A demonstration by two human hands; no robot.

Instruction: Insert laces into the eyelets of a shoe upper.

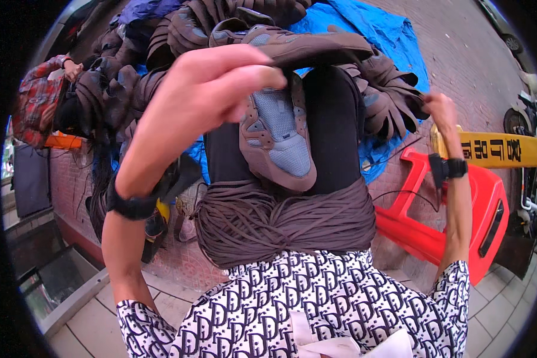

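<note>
A brown shoe upper (277,134) with blue-grey mesh lies toe toward me between my knees. Above its far end is my left hand (215,89), fingers curled and pinched together; what they hold, if anything, is hidden. Out to the right, my right hand (441,110) is raised with its fingers pinched together, next to the stacked uppers; I cannot make out what is in them. A thick bundle of brown shoelaces (286,221) drapes across my lap. Another brown shoe upper (316,48) lies sideways just beyond my knees.
Heaps of brown shoe uppers (388,95) lie ahead on a blue tarp (364,27). A red plastic stool (483,209) and a yellow sign (501,149) stand on the right. At the far left sits another person in a plaid sleeve (39,98).
</note>
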